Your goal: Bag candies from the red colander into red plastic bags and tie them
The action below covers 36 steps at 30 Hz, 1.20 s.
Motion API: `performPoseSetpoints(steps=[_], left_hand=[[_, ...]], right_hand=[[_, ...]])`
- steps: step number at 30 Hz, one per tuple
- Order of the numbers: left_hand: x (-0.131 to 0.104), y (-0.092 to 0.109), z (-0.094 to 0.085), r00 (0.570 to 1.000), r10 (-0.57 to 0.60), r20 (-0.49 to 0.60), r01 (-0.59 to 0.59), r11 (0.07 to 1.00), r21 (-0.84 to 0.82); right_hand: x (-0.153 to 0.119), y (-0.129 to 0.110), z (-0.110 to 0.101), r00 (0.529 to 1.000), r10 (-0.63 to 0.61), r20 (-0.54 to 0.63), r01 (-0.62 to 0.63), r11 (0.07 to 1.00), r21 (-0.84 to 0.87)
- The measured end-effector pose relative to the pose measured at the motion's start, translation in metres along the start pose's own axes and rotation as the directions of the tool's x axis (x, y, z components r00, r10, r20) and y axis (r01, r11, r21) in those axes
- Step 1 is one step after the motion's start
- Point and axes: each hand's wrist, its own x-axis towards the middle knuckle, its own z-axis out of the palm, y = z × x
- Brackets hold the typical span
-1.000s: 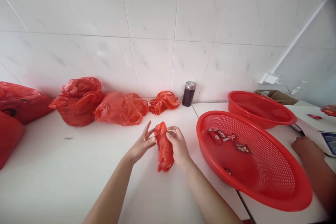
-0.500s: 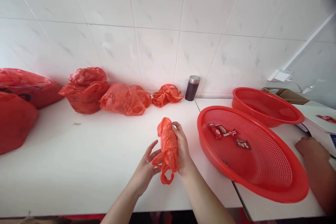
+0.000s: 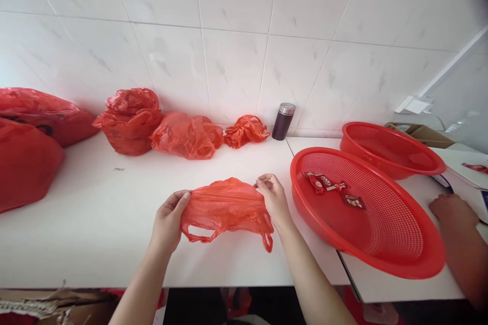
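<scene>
Stretched out sideways between my two hands is a thin red plastic bag [image 3: 229,205], held above the white table with its handle loops hanging toward me. My left hand [image 3: 170,218] pinches the bag's left edge between thumb and fingers. At the opposite edge, my right hand [image 3: 273,198] grips the bag near its upper right corner. Just right of my right hand stands a red perforated basket [image 3: 396,218], with several small wrapped packets [image 3: 354,201] lying in it.
Along the tiled wall sit bunched red bags [image 3: 186,134], a crumpled red bag [image 3: 247,131] and a dark thermos [image 3: 283,122]. Large full red bags [image 3: 28,162] stand at left. A second red basin [image 3: 392,150] is behind the basket. Another person's hand [image 3: 453,213] rests at far right.
The bag was a crumpled bundle lying in my right hand, with my left hand open beside it. Now it is spread wide, my left hand has moved left and grips its edge.
</scene>
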Motion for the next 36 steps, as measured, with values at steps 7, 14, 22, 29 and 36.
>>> performPoseSetpoints(steps=[7,14,22,29,36], left_hand=[[0.000,-0.011,0.004,0.987,-0.163,-0.012,0.160,0.977,-0.138],[-0.032,-0.045,0.035,0.892,-0.374,0.254,0.403,0.913,-0.072],[-0.030,-0.043,0.008,0.894,-0.384,0.231,0.383,0.922,0.051],[-0.027,-0.026,-0.004,0.922,0.337,-0.189,-0.224,0.865,0.449],[-0.052,-0.058,0.038,0.749,0.302,0.589,-0.580,-0.130,0.804]], right_hand=[[-0.055,-0.031,0.007,0.919,-0.312,0.242,0.372,0.888,-0.270],[-0.056,-0.006,0.021,0.756,-0.366,0.543,0.632,0.624,-0.459],[-0.044,0.010,-0.002,0.846,-0.054,0.531,0.459,0.582,-0.671],[-0.042,0.018,-0.023,0.854,-0.002,0.521,0.473,0.420,-0.774],[-0.046,0.011,-0.017,0.780,0.091,0.619,0.526,0.442,-0.727]])
